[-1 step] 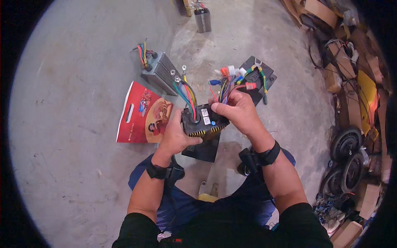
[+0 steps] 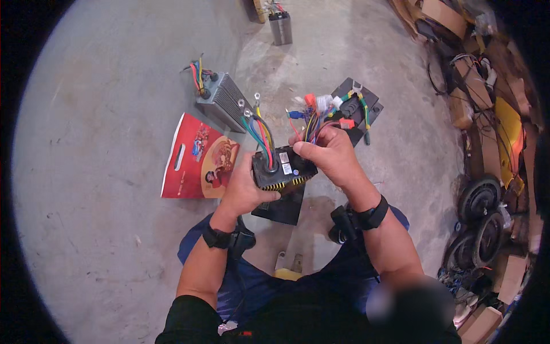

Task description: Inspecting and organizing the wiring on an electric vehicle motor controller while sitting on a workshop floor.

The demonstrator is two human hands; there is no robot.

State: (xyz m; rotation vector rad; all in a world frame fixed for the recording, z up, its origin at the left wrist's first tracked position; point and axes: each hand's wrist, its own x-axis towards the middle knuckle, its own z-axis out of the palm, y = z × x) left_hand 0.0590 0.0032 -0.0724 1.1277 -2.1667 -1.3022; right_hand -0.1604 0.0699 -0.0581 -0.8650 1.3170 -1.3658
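Observation:
My left hand (image 2: 246, 192) is closed around the left side of a black, finned motor controller (image 2: 286, 163), its thumb on the near edge. Thick green, blue, yellow and red wires (image 2: 263, 135) rise from the controller's left part, ending in bare ring terminals. My right hand (image 2: 326, 152) grips the right end, thumb on top, at the root of a bundle of thin wires (image 2: 312, 129). Orange, white, blue and red plug connectors (image 2: 324, 102) tip that bundle. The fingers beneath the controller are hidden.
A grey finned controller (image 2: 226, 100) and a red bag (image 2: 195, 157) lie to the left. Behind my right hand is a black plate-like part (image 2: 372, 109) with green-yellow cables. Another grey unit (image 2: 281, 30) stands farther off. Cardboard and wheels (image 2: 480, 198) crowd the right side.
The controller tilts very slightly, and the connectors on the thin wire bundle have shifted a little. Both hands keep their grip.

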